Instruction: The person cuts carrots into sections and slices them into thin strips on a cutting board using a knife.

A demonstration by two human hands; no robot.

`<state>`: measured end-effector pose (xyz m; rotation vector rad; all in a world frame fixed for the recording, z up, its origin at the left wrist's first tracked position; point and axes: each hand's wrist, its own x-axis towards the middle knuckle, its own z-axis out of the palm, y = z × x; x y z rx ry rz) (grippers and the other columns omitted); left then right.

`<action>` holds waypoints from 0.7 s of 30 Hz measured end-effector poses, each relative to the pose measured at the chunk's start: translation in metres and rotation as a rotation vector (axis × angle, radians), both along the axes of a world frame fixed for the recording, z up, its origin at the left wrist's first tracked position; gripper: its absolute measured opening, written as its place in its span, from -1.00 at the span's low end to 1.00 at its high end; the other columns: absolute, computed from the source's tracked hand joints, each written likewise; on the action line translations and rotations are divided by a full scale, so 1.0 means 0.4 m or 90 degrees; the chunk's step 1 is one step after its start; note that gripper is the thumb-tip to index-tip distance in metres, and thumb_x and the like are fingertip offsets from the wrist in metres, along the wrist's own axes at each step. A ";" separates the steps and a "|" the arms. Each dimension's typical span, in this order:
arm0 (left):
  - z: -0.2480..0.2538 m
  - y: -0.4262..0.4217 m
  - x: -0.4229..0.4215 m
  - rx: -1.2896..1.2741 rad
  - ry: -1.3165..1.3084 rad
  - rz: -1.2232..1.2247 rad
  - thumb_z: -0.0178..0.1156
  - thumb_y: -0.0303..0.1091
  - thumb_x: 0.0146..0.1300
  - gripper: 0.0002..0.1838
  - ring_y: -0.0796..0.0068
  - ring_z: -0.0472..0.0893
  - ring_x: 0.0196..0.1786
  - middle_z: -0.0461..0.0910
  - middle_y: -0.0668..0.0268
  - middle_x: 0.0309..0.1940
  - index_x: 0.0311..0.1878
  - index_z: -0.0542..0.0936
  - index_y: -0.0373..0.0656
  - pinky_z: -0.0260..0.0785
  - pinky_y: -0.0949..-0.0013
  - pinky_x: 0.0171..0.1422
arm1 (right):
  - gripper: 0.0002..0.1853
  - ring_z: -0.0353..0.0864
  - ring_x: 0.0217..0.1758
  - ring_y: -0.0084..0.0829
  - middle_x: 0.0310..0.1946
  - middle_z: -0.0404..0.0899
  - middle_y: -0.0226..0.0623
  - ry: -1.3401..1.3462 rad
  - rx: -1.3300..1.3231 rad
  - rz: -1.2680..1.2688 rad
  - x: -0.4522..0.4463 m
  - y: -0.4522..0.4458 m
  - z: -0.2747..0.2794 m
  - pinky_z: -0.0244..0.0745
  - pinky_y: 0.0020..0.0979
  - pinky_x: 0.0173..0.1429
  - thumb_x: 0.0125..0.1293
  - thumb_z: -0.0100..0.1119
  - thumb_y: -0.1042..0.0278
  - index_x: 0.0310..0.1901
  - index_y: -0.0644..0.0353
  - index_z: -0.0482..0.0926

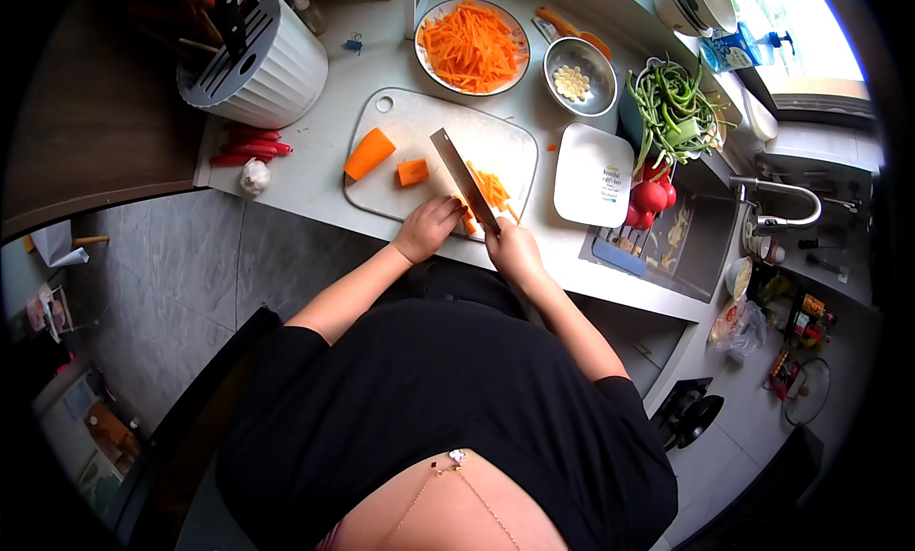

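My right hand (516,252) is wrapped around the handle of a broad kitchen knife (461,175), whose blade points away from me over the white cutting board (381,203). Left of the blade, my left hand (431,229) has its fingers curled down on a piece of carrot (468,223), mostly hidden beneath them. To the blade's right lie cut carrot strips (492,191). A large carrot chunk (369,153) and a shorter carrot block (413,173) rest on the board's left half.
Behind the board stand a bowl of shredded carrot (474,46) and a metal bowl with garlic cloves (579,74). A white tray (593,174), green beans (675,112) and tomatoes (651,196) are at right, by the sink (710,255). Red chilies (250,146) and garlic bulb (255,176) lie left.
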<state>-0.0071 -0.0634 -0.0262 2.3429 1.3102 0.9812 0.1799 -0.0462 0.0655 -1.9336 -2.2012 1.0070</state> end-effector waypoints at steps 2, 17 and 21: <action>0.007 0.003 -0.001 -0.012 -0.021 -0.021 0.11 -0.41 0.16 -0.68 0.14 0.54 0.03 0.55 0.17 -0.02 0.01 0.59 -0.21 0.45 0.20 0.07 | -0.74 0.58 -0.46 0.12 -0.59 0.55 0.10 -0.009 -0.003 0.010 -0.002 -0.001 -0.001 0.49 0.03 -0.29 0.31 0.04 0.22 -0.41 0.26 0.49; 0.017 0.017 0.014 -0.019 -0.027 -0.003 0.12 -0.37 0.13 -0.69 0.17 0.56 0.00 0.57 0.22 -0.05 -0.04 0.60 -0.16 0.46 0.22 0.00 | -0.73 0.61 -0.44 0.09 -0.55 0.58 0.09 -0.079 -0.025 0.034 -0.039 0.005 -0.020 0.51 0.02 -0.27 0.28 0.03 0.23 -0.40 0.29 0.48; 0.009 0.010 0.016 -0.001 0.001 0.007 0.12 -0.38 0.12 -0.69 0.15 0.55 -0.01 0.56 0.20 -0.05 -0.05 0.59 -0.17 0.45 0.21 0.03 | -0.72 0.62 -0.41 0.08 -0.52 0.59 0.11 -0.062 -0.003 0.032 -0.061 0.043 -0.042 0.51 0.01 -0.24 0.28 0.03 0.22 -0.39 0.31 0.51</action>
